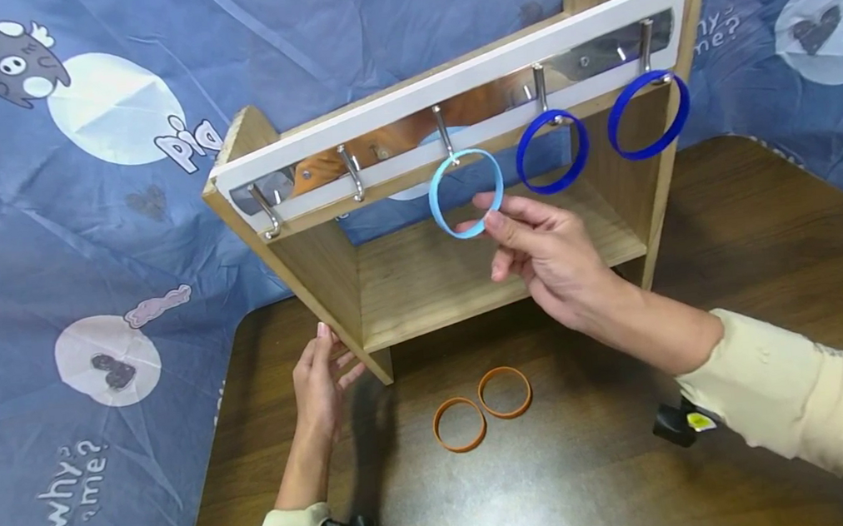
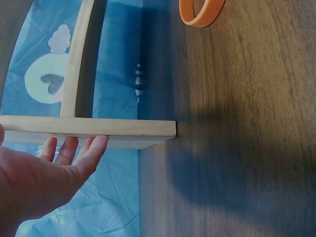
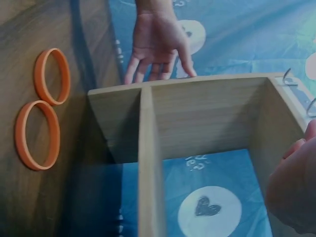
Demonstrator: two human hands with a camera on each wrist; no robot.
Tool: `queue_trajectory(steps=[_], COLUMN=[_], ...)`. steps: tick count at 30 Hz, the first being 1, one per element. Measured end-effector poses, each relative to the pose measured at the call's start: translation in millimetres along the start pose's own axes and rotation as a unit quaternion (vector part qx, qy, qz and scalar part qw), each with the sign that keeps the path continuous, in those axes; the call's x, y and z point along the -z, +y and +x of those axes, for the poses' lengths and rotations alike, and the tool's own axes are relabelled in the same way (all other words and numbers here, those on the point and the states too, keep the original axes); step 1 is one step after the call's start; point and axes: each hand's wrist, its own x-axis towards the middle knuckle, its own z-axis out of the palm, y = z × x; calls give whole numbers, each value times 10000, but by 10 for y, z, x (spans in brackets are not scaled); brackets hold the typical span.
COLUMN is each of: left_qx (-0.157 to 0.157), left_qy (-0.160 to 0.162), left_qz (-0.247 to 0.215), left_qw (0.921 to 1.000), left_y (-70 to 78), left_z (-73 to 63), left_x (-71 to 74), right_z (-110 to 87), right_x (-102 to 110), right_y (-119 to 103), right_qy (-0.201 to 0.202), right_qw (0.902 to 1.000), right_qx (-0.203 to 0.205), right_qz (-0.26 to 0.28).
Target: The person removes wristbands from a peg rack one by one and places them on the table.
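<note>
My right hand (image 1: 558, 261) pinches a light-blue wristband (image 1: 437, 209) between thumb and fingers at its lower right edge. The band's top is at the tip of the middle metal hook (image 1: 444, 133); I cannot tell whether it hangs on it. In the right wrist view the band is out of sight, and only part of the right hand (image 3: 295, 190) shows. My left hand (image 1: 318, 386) rests its extended fingers against the left side of the wooden shelf (image 1: 318, 284), low down. The left wrist view shows these fingers (image 2: 94, 154) along the board's outer face.
Two dark blue wristbands, one nearer (image 1: 554, 188) and one farther right (image 1: 640, 154), hang from hooks right of the middle. The two left hooks (image 1: 351, 173) hold nothing. Two orange wristbands (image 1: 462, 449) lie on the brown table (image 1: 560, 468) before the shelf. Blue printed cloth (image 1: 128, 263) stands behind.
</note>
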Motion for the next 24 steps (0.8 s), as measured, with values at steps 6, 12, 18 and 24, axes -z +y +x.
queue_trajectory(steps=[6,12,18,24], left_qx=[-14,-30,-29,-31], left_qy=[-47,-38,-111,-123], left_qz=[23,-11,61,47], left_qw=[10000,10000,9999,9999], left_y=[-4,0,7,12], left_z=[-4,-7,-4,-8], left_x=[5,3,8,3], right_z=[-41,-104,-171,-220], right_x=[-54,4,157,304], right_y=[-103,-143,-129,-88], right_qy=[-206,-222,-498,-553], right_qw=[9991,9982,9956,9920], right_qx=[339,513,276,166], right_qz=[144,-227,-742,-1124])
